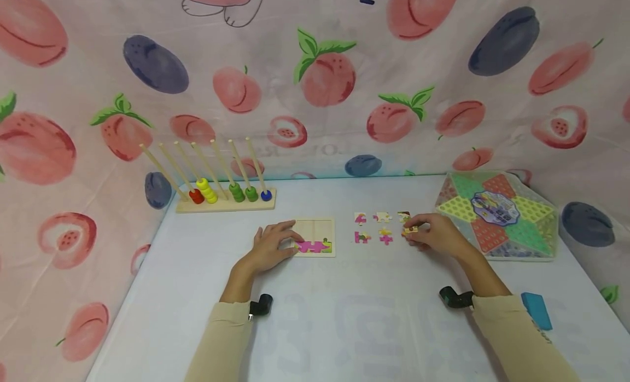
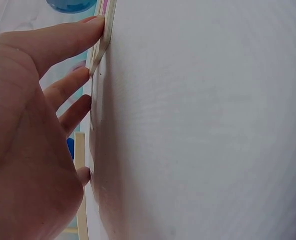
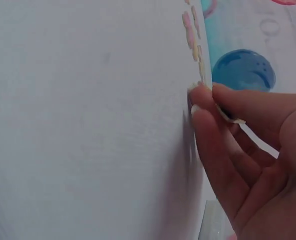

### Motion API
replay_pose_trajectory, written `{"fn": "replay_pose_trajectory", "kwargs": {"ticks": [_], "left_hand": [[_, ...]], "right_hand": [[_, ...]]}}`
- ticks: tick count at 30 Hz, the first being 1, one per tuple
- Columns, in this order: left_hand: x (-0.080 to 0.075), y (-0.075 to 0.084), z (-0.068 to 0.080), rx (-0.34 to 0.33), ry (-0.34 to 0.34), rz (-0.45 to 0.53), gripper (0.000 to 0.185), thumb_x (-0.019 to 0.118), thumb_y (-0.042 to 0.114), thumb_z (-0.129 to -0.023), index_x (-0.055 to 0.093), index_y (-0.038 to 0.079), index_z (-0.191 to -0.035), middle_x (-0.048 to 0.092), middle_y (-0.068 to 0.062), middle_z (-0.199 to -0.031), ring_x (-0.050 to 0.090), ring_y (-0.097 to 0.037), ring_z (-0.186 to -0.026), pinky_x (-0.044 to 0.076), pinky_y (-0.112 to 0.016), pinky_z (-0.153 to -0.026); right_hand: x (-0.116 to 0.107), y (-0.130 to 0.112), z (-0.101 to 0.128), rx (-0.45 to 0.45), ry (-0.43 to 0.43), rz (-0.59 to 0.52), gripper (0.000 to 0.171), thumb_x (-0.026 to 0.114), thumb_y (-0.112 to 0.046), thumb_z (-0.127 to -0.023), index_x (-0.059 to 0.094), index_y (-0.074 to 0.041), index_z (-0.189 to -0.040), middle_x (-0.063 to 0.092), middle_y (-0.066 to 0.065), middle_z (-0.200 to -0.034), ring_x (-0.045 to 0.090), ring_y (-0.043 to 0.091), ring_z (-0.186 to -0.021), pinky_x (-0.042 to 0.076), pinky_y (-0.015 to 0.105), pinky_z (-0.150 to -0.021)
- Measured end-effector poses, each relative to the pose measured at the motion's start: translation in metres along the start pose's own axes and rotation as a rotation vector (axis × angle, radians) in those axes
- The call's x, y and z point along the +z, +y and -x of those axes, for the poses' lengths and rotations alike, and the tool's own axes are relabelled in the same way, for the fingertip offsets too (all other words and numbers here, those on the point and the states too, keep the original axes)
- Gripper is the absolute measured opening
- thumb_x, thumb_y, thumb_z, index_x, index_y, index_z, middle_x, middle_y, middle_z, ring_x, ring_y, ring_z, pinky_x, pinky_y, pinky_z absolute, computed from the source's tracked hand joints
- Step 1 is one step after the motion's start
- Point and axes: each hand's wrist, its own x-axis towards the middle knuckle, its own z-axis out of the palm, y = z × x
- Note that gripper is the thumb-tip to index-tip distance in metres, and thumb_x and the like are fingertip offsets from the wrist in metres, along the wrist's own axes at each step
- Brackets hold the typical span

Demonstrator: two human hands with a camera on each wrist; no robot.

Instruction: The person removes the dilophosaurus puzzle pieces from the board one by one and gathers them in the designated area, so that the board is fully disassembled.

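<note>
A wooden puzzle tray (image 1: pixel 317 227) lies at the middle of the white table, with pink and green pieces (image 1: pixel 315 246) fitted along its near edge. My left hand (image 1: pixel 287 241) rests on the tray's left side. In the left wrist view its fingers (image 2: pixel 72 42) lie nearly straight against the tray edge (image 2: pixel 103 40). Several loose puzzle pieces (image 1: pixel 383 229) lie to the right of the tray. My right hand (image 1: pixel 412 233) pinches a small yellowish puzzle piece (image 1: pixel 410 229) at the right end of that group. The same piece (image 3: pixel 228 116) shows between thumb and fingertips, close to the table.
A wooden rod stand with coloured beads (image 1: pixel 223 198) is at the back left. A star-shaped checkers board (image 1: pixel 497 215) lies at the back right. A blue block (image 1: pixel 536 311) sits by my right forearm. Fruit-print fabric walls in the table (image 1: pixel 344 322).
</note>
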Motion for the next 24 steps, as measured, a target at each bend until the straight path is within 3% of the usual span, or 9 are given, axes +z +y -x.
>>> {"fn": "replay_pose_trajectory", "kwargs": {"ticks": [8,13,17,24], "left_hand": [[0.0012,-0.0006,0.0005,-0.009,0.0,-0.009,0.02,0.066,0.024,-0.092,0.068,0.029,-0.111,0.033,-0.002,-0.158,0.026,-0.034,-0.143,-0.003,-0.068,-0.113],[0.001,-0.0005,0.0003,-0.003,0.005,-0.002,0.02,0.066,0.023,-0.092,0.069,0.028,-0.111,0.034,-0.003,-0.158,0.026,-0.034,-0.143,-0.004,-0.068,-0.113],[0.0007,-0.0001,0.0002,0.0,-0.001,0.001,0.019,0.066,0.024,-0.092,0.068,0.028,-0.111,0.033,-0.003,-0.158,0.026,-0.034,-0.143,-0.004,-0.068,-0.113],[-0.0004,0.0002,0.0002,0.007,-0.002,-0.004,0.02,0.066,0.024,-0.092,0.068,0.027,-0.111,0.033,-0.003,-0.158,0.026,-0.035,-0.143,-0.003,-0.069,-0.113]], "right_hand": [[0.0029,0.0048,-0.002,0.016,0.056,0.152,0.026,0.074,-0.021,-0.086,0.069,-0.008,-0.109,0.067,0.015,-0.108,0.062,0.012,-0.064,0.048,0.023,-0.054],[0.003,0.0046,-0.0016,-0.025,0.099,0.253,0.024,0.076,-0.025,-0.084,0.071,-0.013,-0.104,0.071,0.011,-0.105,0.056,0.018,-0.077,0.043,0.027,-0.064],[0.0034,0.004,-0.0013,-0.046,0.124,0.286,0.022,0.078,-0.022,-0.082,0.073,-0.012,-0.101,0.071,0.01,-0.1,0.058,0.021,-0.085,0.044,0.029,-0.07],[0.0041,-0.0005,-0.0023,-0.034,0.165,0.298,0.026,0.081,-0.021,-0.079,0.07,-0.009,-0.099,0.067,0.009,-0.092,0.057,0.02,-0.081,0.042,0.028,-0.067]]}}
